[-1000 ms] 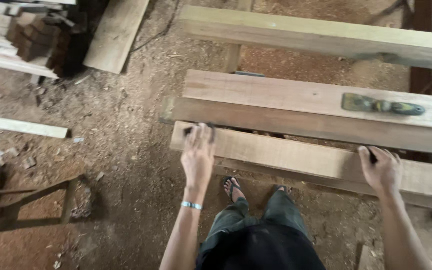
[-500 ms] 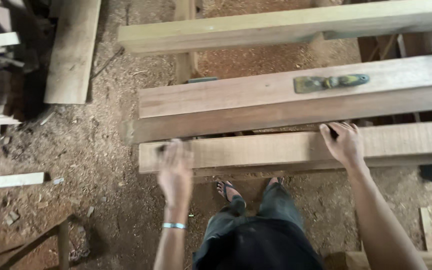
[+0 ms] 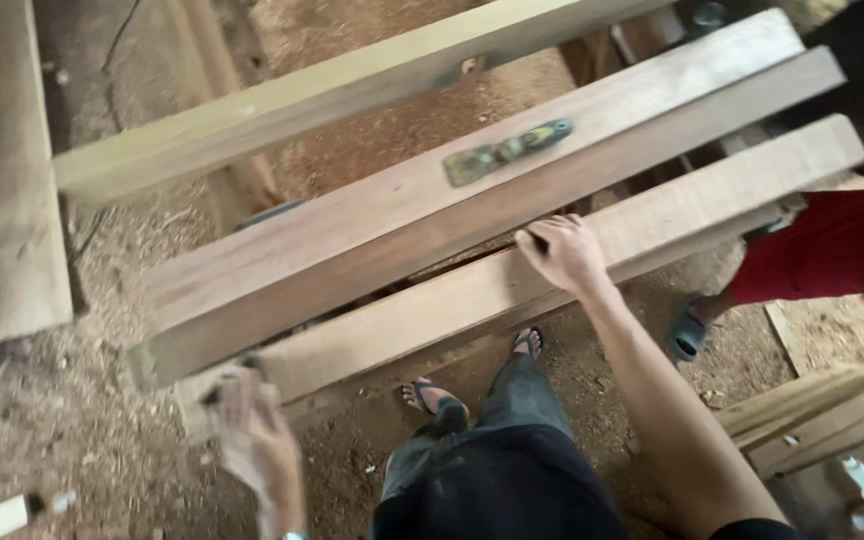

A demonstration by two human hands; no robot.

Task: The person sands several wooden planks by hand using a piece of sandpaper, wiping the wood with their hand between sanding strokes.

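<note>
My right hand is curled over the far edge of the near plank, whose long axis runs lower-left to upper-right. Left hand sits at its lower-left end, too blurred to tell the grip.

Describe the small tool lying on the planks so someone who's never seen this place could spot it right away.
Start at the long wooden planks running slantwise across the sawdust floor. On the wide plank just beyond the one the right hand grips lies a hand tool, near the middle. It is the only loose item on the wood: slim, flat, dull metal with a dark greenish-blue handle.
</note>
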